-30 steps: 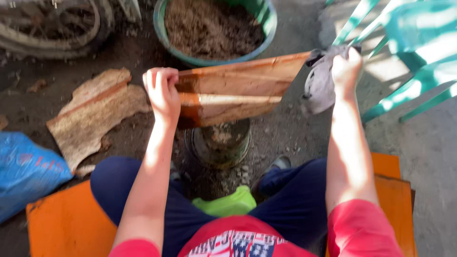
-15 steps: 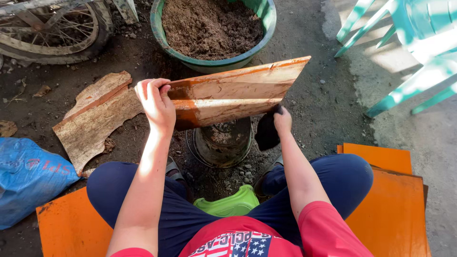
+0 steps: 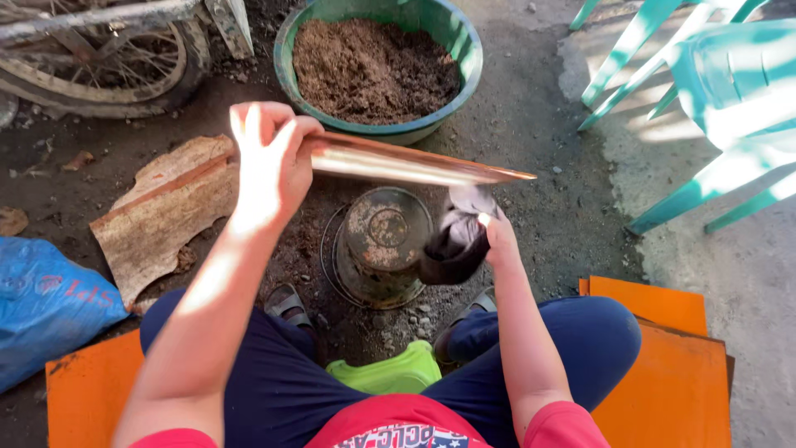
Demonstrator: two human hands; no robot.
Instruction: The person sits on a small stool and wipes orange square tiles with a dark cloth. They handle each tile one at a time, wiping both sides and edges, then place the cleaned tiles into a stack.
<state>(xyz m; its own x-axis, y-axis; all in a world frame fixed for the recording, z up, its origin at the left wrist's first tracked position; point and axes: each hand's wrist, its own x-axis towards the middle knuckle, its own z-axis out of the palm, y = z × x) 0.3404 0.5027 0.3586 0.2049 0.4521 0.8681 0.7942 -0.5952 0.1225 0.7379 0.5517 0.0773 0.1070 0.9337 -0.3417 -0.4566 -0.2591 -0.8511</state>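
Head view: a seated person seen from above, both arms reaching forward over dirt ground.
Left hand (image 3: 269, 162): raised, fingers curled round the near end of a long flat board (image 3: 414, 164); grip closed on it.
Board: reddish-brown, held almost edge-on and level, running from the left hand rightward to a pointed tip above the right hand.
Right hand (image 3: 496, 236): fingers closed on a dark bunched cloth (image 3: 454, 241); a paler grey part of the cloth reaches up to the underside of the board.
Round metal can (image 3: 377, 241): rusty, standing on the ground between the person's feet, directly below the board; the cloth hangs at its right edge.
Green basin (image 3: 454, 50): beyond the board, filled with brown soil.
Bark slab (image 3: 166, 211): lying flat on the ground left of the can.
Blue sack (image 3: 46, 303): at the left edge, beside the person's left knee.
Wheel (image 3: 91, 62): spoked, top left.
Teal plastic chair (image 3: 713, 91): top right, in sunlight.
Orange panels (image 3: 672, 365): under and either side of the person.
Green stool edge (image 3: 390, 373): between the thighs.
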